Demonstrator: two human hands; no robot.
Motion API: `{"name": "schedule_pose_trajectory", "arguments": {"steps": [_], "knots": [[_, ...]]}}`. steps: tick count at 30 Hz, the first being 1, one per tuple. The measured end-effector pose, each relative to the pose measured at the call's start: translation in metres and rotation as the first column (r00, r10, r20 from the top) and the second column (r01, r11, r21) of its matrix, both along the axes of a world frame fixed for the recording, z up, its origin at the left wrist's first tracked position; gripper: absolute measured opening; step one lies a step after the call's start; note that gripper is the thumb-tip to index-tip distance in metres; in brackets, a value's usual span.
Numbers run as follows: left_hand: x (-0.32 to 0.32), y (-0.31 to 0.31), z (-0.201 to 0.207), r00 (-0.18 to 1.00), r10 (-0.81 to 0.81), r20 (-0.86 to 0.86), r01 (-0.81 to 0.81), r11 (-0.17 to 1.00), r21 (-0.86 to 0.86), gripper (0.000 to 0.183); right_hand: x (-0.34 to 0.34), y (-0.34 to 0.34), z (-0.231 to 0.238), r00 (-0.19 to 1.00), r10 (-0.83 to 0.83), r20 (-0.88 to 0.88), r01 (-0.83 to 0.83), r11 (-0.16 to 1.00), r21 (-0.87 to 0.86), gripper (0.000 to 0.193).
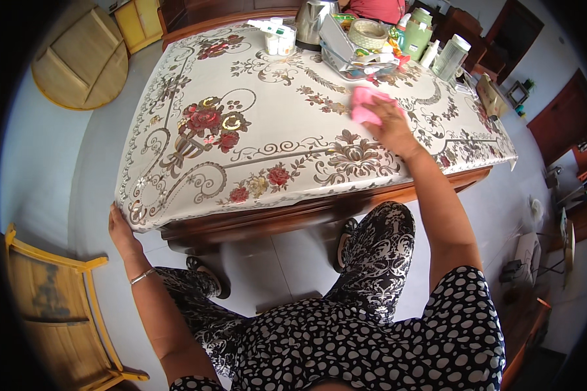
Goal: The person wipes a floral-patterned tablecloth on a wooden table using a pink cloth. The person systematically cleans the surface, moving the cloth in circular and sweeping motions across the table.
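Cloth: pink, on the table, toward the right side and nearer the front edge than the back, under the right hand.
Right hand: on top of the cloth, fingers stretched out, slightly blurred; whether they pinch it cannot be told.
Left hand: at the table's front left corner, fingers pointing up along the edge; whether they grip it cannot be told.
Lettering: any print on the packets is too small to read; they lie in the basket, bright green, orange and red.
Table: dark reddish wood, with a white cover patterned in red roses and grey scrolls, hanging over the front edge.
Back edge: tub, steel kettle, then the basket with a woven bowl.
Back right corner: green flask, white bottle, clear jar.
Right edge: brown box.
Beyond the back edge: a person in red.
Room: grey tiled floor, round wooden board and yellow cabinet off the back left corner, wooden chair off the front left, reddish door at right.
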State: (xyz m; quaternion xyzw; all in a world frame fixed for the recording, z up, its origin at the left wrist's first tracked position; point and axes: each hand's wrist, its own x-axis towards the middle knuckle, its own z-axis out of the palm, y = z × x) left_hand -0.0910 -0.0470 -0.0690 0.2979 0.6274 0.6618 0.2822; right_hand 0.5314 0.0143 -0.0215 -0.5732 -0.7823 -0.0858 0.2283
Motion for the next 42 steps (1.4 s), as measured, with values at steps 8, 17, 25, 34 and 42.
{"name": "schedule_pose_trajectory", "arguments": {"steps": [8, 17, 25, 34, 42], "knots": [[-0.003, 0.003, -0.007, 0.998, 0.041, -0.041, -0.041, 0.999, 0.003, 0.048, 0.190, -0.046, -0.024, 0.784, -0.606, 0.136, 0.606, 0.794, 0.044, 0.049], [-0.006, 0.007, -0.013, 0.998, 0.053, -0.021, -0.052, 0.998, 0.046, 0.047, 0.192, -0.059, -0.024, 0.734, -0.671, 0.108, 0.672, 0.740, 0.025, 0.050], [-0.003, 0.001, -0.007, 0.998, 0.068, -0.014, -0.068, 0.998, 0.009, 0.046, 0.029, -0.063, -0.005, 0.962, -0.257, 0.088, 0.250, 0.965, 0.081, 0.044], [0.001, 0.000, -0.004, 0.998, 0.021, 0.062, -0.024, 0.998, 0.054, 0.047, -0.132, -0.062, 0.013, 0.975, 0.199, -0.097, -0.206, 0.976, -0.069, 0.044], [0.012, -0.008, 0.008, 0.993, 0.037, 0.109, -0.039, 0.999, 0.018, 0.048, -0.282, -0.059, 0.016, 0.845, 0.526, -0.092, -0.534, 0.841, -0.094, 0.047]]}}
